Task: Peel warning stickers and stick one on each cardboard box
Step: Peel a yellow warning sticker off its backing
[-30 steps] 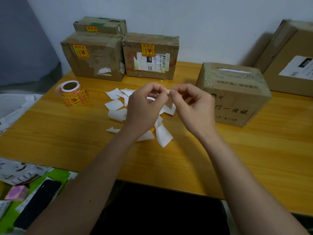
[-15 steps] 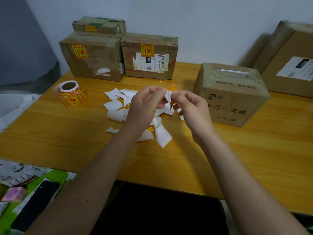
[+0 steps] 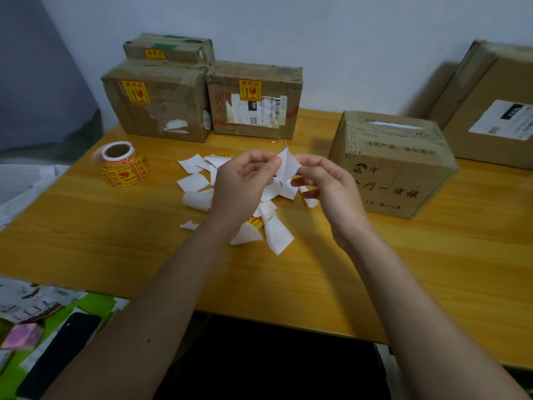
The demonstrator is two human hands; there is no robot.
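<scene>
Above the table's middle, my left hand (image 3: 245, 183) and my right hand (image 3: 326, 186) pinch one small sticker piece (image 3: 285, 166) between them; its white back faces me. Beneath the hands lies a heap of white backing scraps (image 3: 199, 197). A roll of yellow-and-red warning stickers (image 3: 124, 166) stands to the left. Three cardboard boxes at the back left, the left one (image 3: 161, 111), the small one on top (image 3: 170, 50) and the right one (image 3: 253, 108), each carry a warning sticker. A box (image 3: 392, 166) just right of my right hand shows no sticker on its visible faces.
A large cardboard box (image 3: 490, 111) with a white shipping label leans against the wall at the far right. The wooden table (image 3: 86, 241) ends near me. Below its left front edge lie a black phone (image 3: 57, 362), printed papers and a pink block.
The hands have drawn slightly apart and the held piece has opened out, its white side now facing me. The yellow corner seen half a second ago no longer shows.
</scene>
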